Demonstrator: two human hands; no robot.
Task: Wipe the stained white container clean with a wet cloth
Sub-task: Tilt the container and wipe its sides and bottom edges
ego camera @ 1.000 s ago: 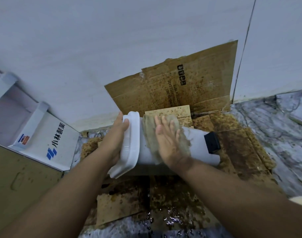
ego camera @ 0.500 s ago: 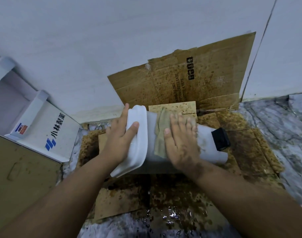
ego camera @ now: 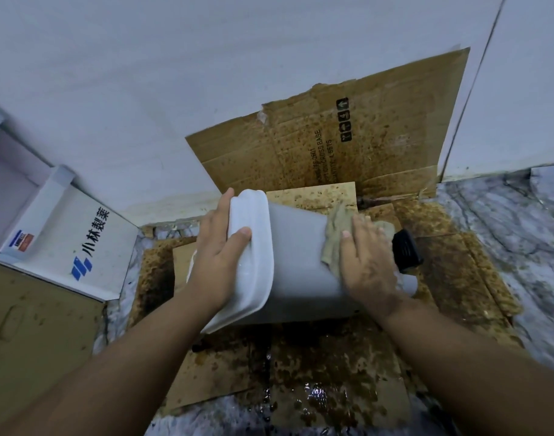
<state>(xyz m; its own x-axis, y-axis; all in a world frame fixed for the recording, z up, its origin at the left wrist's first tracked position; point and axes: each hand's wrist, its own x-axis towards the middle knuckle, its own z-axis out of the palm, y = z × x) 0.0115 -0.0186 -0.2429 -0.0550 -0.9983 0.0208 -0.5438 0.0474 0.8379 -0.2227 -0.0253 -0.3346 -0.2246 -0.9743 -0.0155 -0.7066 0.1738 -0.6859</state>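
A white plastic container (ego camera: 296, 262) with a wide flanged rim lies on its side on stained, wet brown cardboard sheets (ego camera: 338, 372) spread over a grey marbled floor (ego camera: 527, 234), its black cap end (ego camera: 406, 254) pointing right. The left hand (ego camera: 220, 256) grips the rim, thumb curled over the front. The right hand (ego camera: 368, 262), fingers flat, presses a dirty beige cloth (ego camera: 335, 237) against the container's side near the cap. A white printed box (ego camera: 80, 243) stands at left.

i see the white container (ego camera: 296, 256) lying on its side on stained cardboard, wide rim toward the left, black cap at right; a crumpled, dirty wet cloth (ego camera: 335, 237) lies on its upper side.
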